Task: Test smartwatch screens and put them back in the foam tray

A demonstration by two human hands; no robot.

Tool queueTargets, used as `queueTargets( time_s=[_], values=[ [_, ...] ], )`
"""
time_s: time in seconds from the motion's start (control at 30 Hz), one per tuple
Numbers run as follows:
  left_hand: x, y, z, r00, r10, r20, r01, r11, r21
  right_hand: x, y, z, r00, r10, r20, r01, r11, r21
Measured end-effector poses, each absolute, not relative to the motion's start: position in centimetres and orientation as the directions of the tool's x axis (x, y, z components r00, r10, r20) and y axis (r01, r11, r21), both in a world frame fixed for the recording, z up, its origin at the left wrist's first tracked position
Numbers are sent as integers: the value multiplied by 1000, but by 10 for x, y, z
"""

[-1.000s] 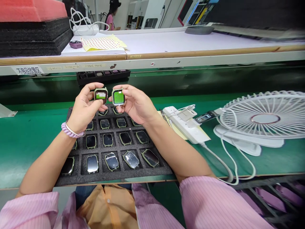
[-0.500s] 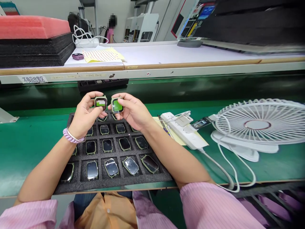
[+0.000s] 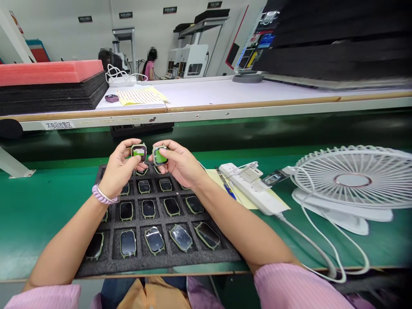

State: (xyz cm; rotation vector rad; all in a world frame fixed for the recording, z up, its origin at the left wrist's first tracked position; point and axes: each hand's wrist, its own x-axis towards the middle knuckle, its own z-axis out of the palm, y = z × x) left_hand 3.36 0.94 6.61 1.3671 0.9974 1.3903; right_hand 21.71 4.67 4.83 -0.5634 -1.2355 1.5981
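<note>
My left hand is closed on a green-framed smartwatch body, its thumb on the lower edge of the lit screen. A second smartwatch body, showing a mostly green screen, is gripped in my right hand with the thumb over its face. Both watches are held up side by side, slightly apart, above the back of a black foam tray. Several strapless watch bodies, one of them a dark-screened watch, lie in the tray's square pockets. My forearms hide some pockets at both sides.
On the right of the green bench stand a white power strip and a white fan with loose cables. A shelf crosses behind, bearing foam sheets and a dotted yellow sheet. A person sits far back.
The view has tilted upward, so the bench and hands sit lower in the picture. Both hands keep hold of their watches, with little other visible movement.
</note>
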Motion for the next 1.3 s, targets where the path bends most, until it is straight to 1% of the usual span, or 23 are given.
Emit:
queueTargets(
  time_s=[0.2,0.33,0.8,1.13,1.3],
  values=[
    [34,8,69,40,972,232,-143,-225,964,217,48,46,-388,894,224,-416,47,-908],
    [36,7,71,40,977,209,-161,-200,967,218,49,46,-392,893,221,-417,42,-908],
    [36,8,71,43,975,216,-179,-206,962,216,47,45,-380,898,223,-417,49,-908],
    [35,9,68,54,976,211,-161,-200,967,216,46,46,-367,902,227,-408,63,-911],
    [35,9,69,36,977,209,-156,-201,967,216,49,44,-344,913,221,-379,80,-922]
  ],
)
